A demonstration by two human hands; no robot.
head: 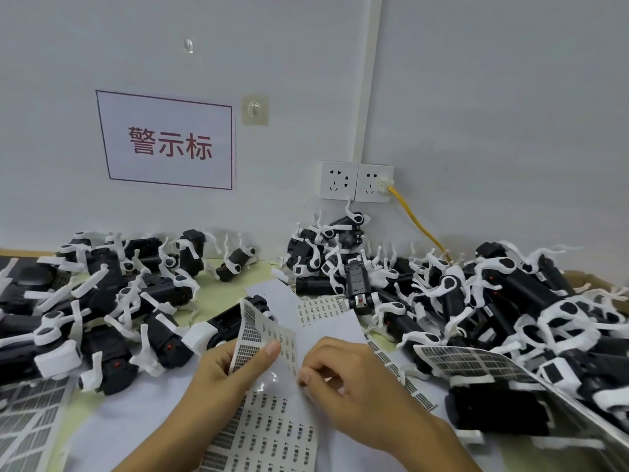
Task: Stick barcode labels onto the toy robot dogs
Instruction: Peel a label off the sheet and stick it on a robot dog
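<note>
Head view: my left hand (231, 364) grips the curled label sheet (262, 338); my right hand's (343, 376) fingers (304, 376) pinch its edge, toy robot dogs (476, 301) heaped around on the table (224, 291).

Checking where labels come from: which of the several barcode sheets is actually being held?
The curled label sheet at centre, gripped by the left hand; the others lie flat on the table.

A white paper sign (166, 141) with a dark red border, stuck to the wall (476, 97), read 警示标 in large red characters. The label sheets (269, 434) on the surface carried rows of small barcodes with print beside them (too small and blurred to read). No other text was legible.
</note>
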